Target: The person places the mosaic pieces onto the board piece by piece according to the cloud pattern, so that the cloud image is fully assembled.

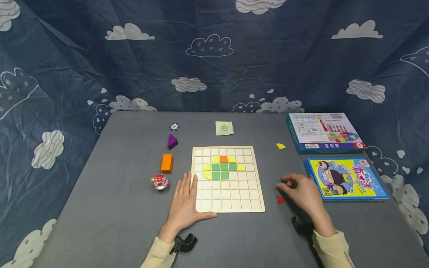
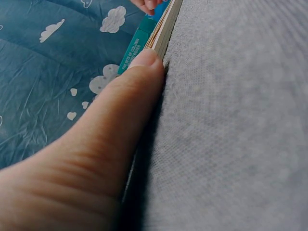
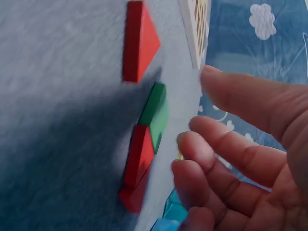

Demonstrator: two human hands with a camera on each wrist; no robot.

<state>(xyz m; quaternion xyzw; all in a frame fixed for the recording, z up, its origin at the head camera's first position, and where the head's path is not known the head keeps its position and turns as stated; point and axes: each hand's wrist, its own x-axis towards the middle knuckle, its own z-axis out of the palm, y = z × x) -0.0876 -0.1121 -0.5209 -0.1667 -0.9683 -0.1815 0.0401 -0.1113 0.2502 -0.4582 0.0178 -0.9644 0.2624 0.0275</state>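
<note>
A wooden grid board (image 1: 234, 194) lies on the table, with green, yellow and orange pieces set in its upper cells. My left hand (image 1: 182, 204) rests spread at its left edge, thumb along the near corner. In the left wrist view that thumb (image 2: 130, 91) lies against the board's side. My right hand (image 1: 303, 193) hovers right of the board with bent fingers, thumb apart and nothing between them. Close by its fingertips in the right wrist view lie a green piece (image 3: 158, 115) and red pieces (image 3: 138, 154). Another red triangle (image 3: 139, 43) lies apart from these.
Two boxes, a white one (image 1: 325, 128) and a blue-yellow one (image 1: 352, 178), stand at the right. A yellow quarter piece (image 1: 280, 146) lies beside them. Behind the board is a pattern card (image 1: 224, 128). Leftward are a chip (image 1: 174, 127), purple block (image 1: 172, 142), orange block (image 1: 167, 163) and toy figure (image 1: 160, 182).
</note>
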